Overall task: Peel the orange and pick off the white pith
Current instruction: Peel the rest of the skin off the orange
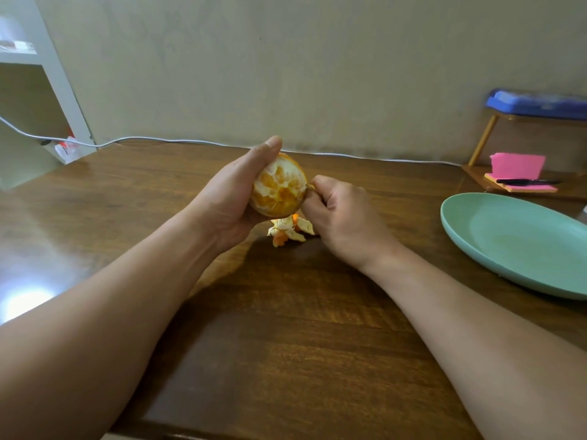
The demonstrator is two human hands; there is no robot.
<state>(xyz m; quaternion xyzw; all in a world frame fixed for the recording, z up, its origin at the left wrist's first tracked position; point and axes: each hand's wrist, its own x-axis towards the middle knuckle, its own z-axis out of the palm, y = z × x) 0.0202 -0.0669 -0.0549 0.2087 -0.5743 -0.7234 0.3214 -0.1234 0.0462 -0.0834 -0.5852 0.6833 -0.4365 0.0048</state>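
White pith (269, 171) is bared: orange (279, 192) gripped by left hand (227, 198), peel (309, 186) pinched by right hand (338, 215) (scraps (287, 231) piled on the table (286, 312)).

Brown wooden counter (286, 328). Green plate (514, 242) at right edge. White cable (190, 141) along counter's back edge, below beige wall (286, 58). Far right: wooden stand (481, 141) bearing blue box (536, 103); pink note pads (516, 166) beneath; black pen (524, 181) on lower pad. White shelf (54, 68) far left.

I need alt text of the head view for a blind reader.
A left hand holds a partly peeled orange above a wooden table while the right hand pinches its peel. Peel scraps lie below; a green plate sits at right.
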